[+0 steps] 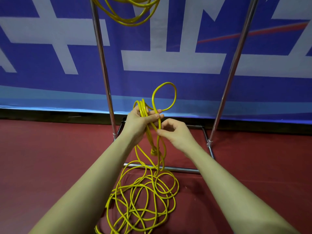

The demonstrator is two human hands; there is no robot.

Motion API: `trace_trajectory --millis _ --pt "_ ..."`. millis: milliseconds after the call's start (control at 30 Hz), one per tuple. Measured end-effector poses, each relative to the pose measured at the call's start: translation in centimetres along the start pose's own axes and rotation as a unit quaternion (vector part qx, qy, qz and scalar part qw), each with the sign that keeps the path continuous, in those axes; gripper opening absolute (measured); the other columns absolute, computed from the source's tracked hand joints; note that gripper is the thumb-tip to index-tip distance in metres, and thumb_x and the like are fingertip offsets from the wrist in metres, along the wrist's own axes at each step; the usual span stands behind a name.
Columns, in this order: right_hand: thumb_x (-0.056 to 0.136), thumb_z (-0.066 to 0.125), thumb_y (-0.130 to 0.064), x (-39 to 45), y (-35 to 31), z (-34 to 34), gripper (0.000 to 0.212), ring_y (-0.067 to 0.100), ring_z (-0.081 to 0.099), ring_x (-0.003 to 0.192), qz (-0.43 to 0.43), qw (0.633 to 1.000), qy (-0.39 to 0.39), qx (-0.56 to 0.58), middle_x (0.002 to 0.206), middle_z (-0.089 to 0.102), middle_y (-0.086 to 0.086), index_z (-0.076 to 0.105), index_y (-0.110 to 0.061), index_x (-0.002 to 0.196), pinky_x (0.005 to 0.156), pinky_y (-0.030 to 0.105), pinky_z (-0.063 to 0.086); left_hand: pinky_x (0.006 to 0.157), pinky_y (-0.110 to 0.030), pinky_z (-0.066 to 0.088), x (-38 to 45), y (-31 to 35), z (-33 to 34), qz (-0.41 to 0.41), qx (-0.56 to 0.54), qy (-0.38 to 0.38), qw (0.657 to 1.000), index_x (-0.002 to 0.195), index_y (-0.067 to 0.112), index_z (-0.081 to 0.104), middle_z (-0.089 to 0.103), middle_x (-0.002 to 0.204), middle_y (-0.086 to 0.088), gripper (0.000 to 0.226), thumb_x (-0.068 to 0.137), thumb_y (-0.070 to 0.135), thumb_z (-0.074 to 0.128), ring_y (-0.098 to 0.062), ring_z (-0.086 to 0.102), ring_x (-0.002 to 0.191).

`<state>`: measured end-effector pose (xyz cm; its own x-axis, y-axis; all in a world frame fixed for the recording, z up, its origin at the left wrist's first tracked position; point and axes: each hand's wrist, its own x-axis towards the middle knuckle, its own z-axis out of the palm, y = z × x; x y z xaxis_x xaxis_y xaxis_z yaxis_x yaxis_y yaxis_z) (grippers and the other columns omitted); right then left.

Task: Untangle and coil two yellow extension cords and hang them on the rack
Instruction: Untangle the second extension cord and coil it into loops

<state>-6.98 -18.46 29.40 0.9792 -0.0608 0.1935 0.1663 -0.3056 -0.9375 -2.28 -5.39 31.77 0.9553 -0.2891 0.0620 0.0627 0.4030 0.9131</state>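
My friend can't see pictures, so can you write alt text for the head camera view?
A person's left hand holds loops of a yellow cord while the right hand pinches one strand; the rest lies tangled on the red floor. Another coiled cord hangs on a metal rack.

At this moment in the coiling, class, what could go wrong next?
The loose pile on the floor is crossed over itself, so pulling up more cord could tighten a knot. The left hand grips several loops while a new loop stands free above it; that loop could slip as the right hand feeds cord.
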Motion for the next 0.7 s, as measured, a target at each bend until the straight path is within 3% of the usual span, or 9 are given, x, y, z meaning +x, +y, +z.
trace_trajectory --millis 100,200,300,367,433,500,567,633,700 --pt "0.091 0.057 -0.002 0.3 -0.2 -0.3 0.019 0.015 0.058 0.066 0.01 0.997 0.064 0.043 0.07 0.061 0.006 0.052 -0.015 0.077 0.07 0.027 0.047 0.058 -0.032 0.059 0.1 0.5 -0.4 -0.006 0.019 0.008 1.0 0.086 0.014 0.043 0.072 0.086 -0.013 0.018 0.098 0.003 0.051 -0.021 0.071 0.063" --pt "0.1 0.041 -0.008 0.6 0.3 -1.6 0.02 0.007 0.046 0.046 0.026 0.985 0.125 0.114 0.062 0.047 0.0 0.051 -0.018 0.087 0.049 0.028 0.044 0.041 -0.02 0.041 0.3 0.7 -1.1 0.003 0.08 0.004 0.997 0.109 0.017 0.048 0.074 0.075 -0.006 0.009 0.104 0.016 0.04 -0.01 0.043 0.032" --pt "0.1 0.041 -0.012 0.8 1.5 -3.3 0.017 0.005 0.031 0.047 -0.004 0.984 0.175 -0.013 0.06 0.037 -0.007 0.057 -0.017 0.099 0.05 0.022 0.027 0.038 -0.015 0.02 0.6 0.7 -1.7 0.004 0.074 0.002 0.997 0.124 0.017 0.049 0.071 0.069 -0.005 0.023 0.105 0.018 0.037 -0.005 0.02 0.03" --pt "0.098 0.046 -0.012 0.8 2.1 -3.8 0.012 0.008 0.036 0.05 -0.015 0.976 0.196 -0.1 0.057 0.039 -0.005 0.056 -0.013 0.105 0.051 0.021 0.029 0.037 -0.015 0.019 0.6 0.7 -1.9 0.002 0.074 -0.01 0.997 0.125 0.019 0.051 0.072 0.074 -0.006 0.024 0.104 0.017 0.039 -0.005 0.021 0.03" --pt "0.097 0.048 -0.011 0.6 2.6 -4.0 0.01 0.018 0.044 0.06 -0.009 0.964 0.207 -0.168 0.057 0.041 -0.007 0.054 -0.01 0.105 0.058 0.029 0.032 0.037 -0.017 0.025 0.4 0.8 -2.1 0.001 0.069 -0.015 0.997 0.122 0.019 0.053 0.074 0.082 -0.005 0.023 0.103 0.015 0.041 -0.008 0.032 0.031" --pt "0.097 0.047 -0.015 0.4 2.8 -3.9 0.011 0.028 0.049 0.072 0.011 0.953 0.21 -0.217 0.064 0.045 -0.008 0.054 -0.011 0.106 0.063 0.032 0.034 0.041 -0.02 0.039 0.3 1.0 -2.2 -0.007 0.057 -0.014 0.998 0.117 0.016 0.054 0.075 0.087 -0.004 0.019 0.102 0.014 0.044 -0.011 0.057 0.044" --pt "0.099 0.044 -0.02 0.1 2.6 -3.8 0.015 0.031 0.055 0.086 0.046 0.938 0.184 -0.289 0.081 0.057 -0.003 0.055 -0.015 0.107 0.068 0.034 0.037 0.059 -0.024 0.054 0.2 0.9 -2.1 -0.013 0.038 -0.015 0.999 0.11 0.012 0.056 0.075 0.091 -0.004 0.015 0.101 0.011 0.045 -0.015 0.072 0.072" --pt "0.1 0.04 -0.026 -0.2 2.1 -4.0 0.021 0.028 0.057 0.101 0.075 0.901 0.113 -0.412 0.104 0.061 0.0 0.057 -0.021 0.111 0.074 0.033 0.037 0.083 -0.027 0.054 0.4 0.6 -2.3 0.005 0.048 -0.025 0.999 0.104 0.01 0.056 0.075 0.096 -0.007 0.014 0.101 0.006 0.043 -0.018 0.071 0.095" --pt "0.099 0.039 -0.028 -0.4 1.4 -4.3 0.024 0.021 0.052 0.109 0.058 0.875 0.029 -0.481 0.111 0.059 -0.004 0.06 -0.027 0.111 0.079 0.031 0.035 0.098 -0.027 0.046 0.5 0.0 -2.3 0.028 0.116 -0.041 0.992 0.102 0.01 0.055 0.074 0.103 -0.008 0.013 0.101 0.006 0.043 -0.017 0.067 0.109"
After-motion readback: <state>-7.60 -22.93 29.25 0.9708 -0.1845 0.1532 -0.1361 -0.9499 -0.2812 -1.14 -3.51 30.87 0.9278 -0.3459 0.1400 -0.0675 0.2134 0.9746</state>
